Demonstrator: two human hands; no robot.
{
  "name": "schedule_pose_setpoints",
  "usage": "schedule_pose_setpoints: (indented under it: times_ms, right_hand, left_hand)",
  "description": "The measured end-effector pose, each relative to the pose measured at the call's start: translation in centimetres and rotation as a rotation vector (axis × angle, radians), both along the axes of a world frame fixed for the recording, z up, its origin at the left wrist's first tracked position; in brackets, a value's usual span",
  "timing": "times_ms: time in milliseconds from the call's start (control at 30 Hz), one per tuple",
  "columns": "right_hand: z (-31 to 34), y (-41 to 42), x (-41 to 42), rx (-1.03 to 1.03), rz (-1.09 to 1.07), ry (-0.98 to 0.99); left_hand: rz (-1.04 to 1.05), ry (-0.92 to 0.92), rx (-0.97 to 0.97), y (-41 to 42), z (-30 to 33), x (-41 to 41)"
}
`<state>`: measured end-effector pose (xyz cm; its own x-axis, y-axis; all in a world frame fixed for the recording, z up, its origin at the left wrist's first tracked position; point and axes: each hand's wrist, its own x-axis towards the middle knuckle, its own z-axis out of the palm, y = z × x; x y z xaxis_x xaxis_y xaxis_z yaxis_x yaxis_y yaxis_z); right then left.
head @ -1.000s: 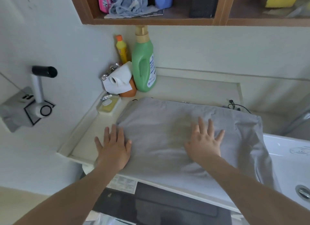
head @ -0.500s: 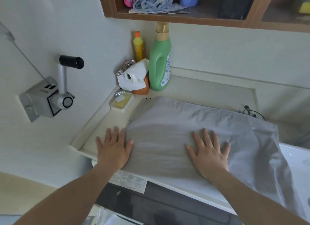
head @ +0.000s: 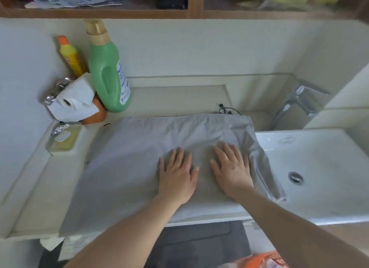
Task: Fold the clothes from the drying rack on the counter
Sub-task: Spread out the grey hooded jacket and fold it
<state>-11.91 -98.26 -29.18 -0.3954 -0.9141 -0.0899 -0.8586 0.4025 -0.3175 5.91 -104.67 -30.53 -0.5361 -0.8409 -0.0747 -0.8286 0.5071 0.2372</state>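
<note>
The grey garment [head: 151, 163] is lying spread across the counter [head: 38, 189] in the centre of the frame, with its right edge drooping over the rim of the white sink [head: 319, 167] at the right. A black drawstring [head: 225, 109] is showing just beyond its far edge.

Both hands are pressing flat on the cloth, fingers straight and slightly spread, holding nothing. The left hand [head: 176, 176] is resting just right of the garment's centre; the right hand [head: 232, 171] is lying just beside it, near the draped right edge.

Judged step: smoothing the garment flat ahead of a fold. The task appears to be at an early stage for this item, since no completed fold is visible.

Judged next move: the overhanging right portion is calling for a pinch at its edge and a lift back over the centre, with the other hand pinning the cloth against sliding.

At the upper left, a green detergent bottle [head: 108, 75], a yellow bottle [head: 69, 54] and a paper roll [head: 72, 100] are standing clear of the cloth.
</note>
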Motion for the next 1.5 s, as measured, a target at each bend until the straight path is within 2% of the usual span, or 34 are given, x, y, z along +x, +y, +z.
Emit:
schedule_pose_setpoints:
  times_ms: [133, 233, 300, 367, 467, 567, 633, 733, 833, 1000, 1200, 1367, 1433, 1500]
  right_hand:
    - [-1.1, 4.5, -7.2, 0.150, -0.166, 0.023]
    - [-1.3, 6.8, -11.7, 0.237, -0.391, -0.079]
    - [-1.0, 7.8, -13.2, 0.211, -0.493, -0.133]
    - [-0.4, 8.2, -12.6, 0.127, -0.452, -0.109]
    - [1.1, 8.1, -9.8, -0.024, -0.235, -0.123]
    - [0.9, 7.4, -6.6, -0.084, -0.052, -0.175]
    - [0.0, 7.5, -6.4, -0.196, -0.080, -0.240]
    - [-1.4, 9.3, -9.1, -0.337, -0.342, -0.431]
    - [-2.8, 12.0, -12.1, -0.292, -0.485, -0.602]
    - [-3.8, 13.9, -11.7, -0.221, -0.245, -0.547]
    - [-3.3, 13.7, -12.9, -0.226, -0.246, -0.608]
    - [-2.7, 13.9, -14.3, -0.221, -0.187, -0.522]
    - [-2.0, 14.1, -13.8, -0.213, -0.206, -0.621]
    - [-1.2, 14.6, -13.5, -0.222, -0.210, -0.893]
  left_hand:
    - [0.007, -0.074, -0.069, 0.1, -1.3, 0.6]
    - [0.001, -0.114, -0.062, 0.2, -0.7, 0.1]
    - [0.006, -0.162, -0.046, 0.1, -0.3, -0.5]
    - [0.036, -0.215, -0.015, 0.2, 0.4, -1.1]
    - [0.102, -0.207, -0.008, 1.5, 1.9, -3.4]
    - [0.024, -0.177, -0.017, 4.4, 2.7, -5.2]
    - [-0.016, -0.209, -0.027, 6.6, 2.8, -5.9]
    - [-0.153, -0.245, -0.071, 9.2, 2.7, -6.5]
    - [-0.332, -0.292, -0.092, 10.2, 1.9, -7.0]
    - [-0.333, -0.374, -0.089, 9.9, 1.2, -8.5]
    - [-0.391, -0.432, -0.045, 9.5, 1.3, -8.6]
    - [-0.392, -0.425, -0.057, 9.4, 0.8, -8.5]
    - [-0.383, -0.412, -0.064, 9.4, 0.5, -8.3]
    - [-0.374, -0.402, -0.074, 9.4, 0.3, -8.2]
